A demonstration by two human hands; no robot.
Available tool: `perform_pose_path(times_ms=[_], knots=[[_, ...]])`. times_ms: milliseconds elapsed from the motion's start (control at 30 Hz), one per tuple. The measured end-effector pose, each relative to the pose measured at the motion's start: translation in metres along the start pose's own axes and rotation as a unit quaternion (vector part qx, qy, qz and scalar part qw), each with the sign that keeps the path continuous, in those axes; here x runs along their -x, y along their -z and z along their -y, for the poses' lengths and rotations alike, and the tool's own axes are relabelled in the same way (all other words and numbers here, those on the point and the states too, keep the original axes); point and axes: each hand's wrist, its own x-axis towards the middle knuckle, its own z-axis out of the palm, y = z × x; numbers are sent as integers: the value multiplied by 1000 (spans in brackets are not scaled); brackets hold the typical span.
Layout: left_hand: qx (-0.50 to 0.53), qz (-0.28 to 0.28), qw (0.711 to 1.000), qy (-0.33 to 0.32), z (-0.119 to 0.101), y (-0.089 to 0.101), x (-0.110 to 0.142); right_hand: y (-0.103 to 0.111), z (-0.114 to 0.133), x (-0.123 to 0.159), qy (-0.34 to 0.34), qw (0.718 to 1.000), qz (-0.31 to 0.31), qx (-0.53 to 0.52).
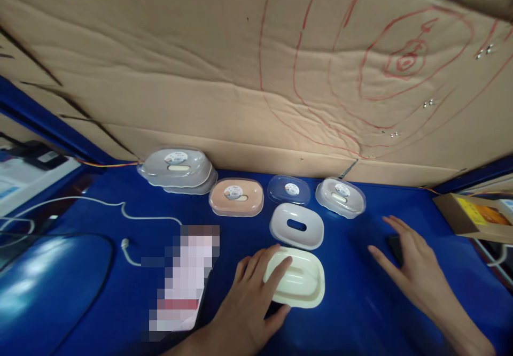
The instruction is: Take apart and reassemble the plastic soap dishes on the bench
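Observation:
My left hand point(254, 286) reaches over the left side of a cream oval dish point(302, 289), fingers spread. One fingertip lies over the dish's inside and the thumb is at its near edge; whether they press on it I cannot tell. Just beyond the dish lies a pale oval tray point(280, 233) with a slot through its middle. Behind that is a clear plastic lid point(276, 190) with a round label. My right hand point(417, 265) is to the right of the dish, open and holding nothing. A small dark object point(394, 246) shows partly behind its fingers.
Lidded oval soap dishes line the back: a grey stack point(192, 166), a peach one point(256, 195) and a pale one point(355, 198). A phone point(188, 281) and white cable point(150, 218) lie left. Cardboard point(180, 51) walls the back; a box point(452, 214) stands right.

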Motion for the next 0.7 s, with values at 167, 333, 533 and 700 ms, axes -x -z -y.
perform_pose_path(times_ms=[167, 333, 533, 700], knots=[[-6, 9, 1000, 12, 3, -5, 1, -4, 86, -37, 147, 985, 51, -77], [-16, 17, 1000, 13, 9, -10, 1, -34, 112, -45, 179, 969, 97, -143], [-25, -24, 999, 1, 13, -10, 3, -54, 100, -41, 146, 963, 131, -186], [-9, -43, 999, 27, 11, -7, 0, -59, 99, -45, 153, 958, 123, -208]])
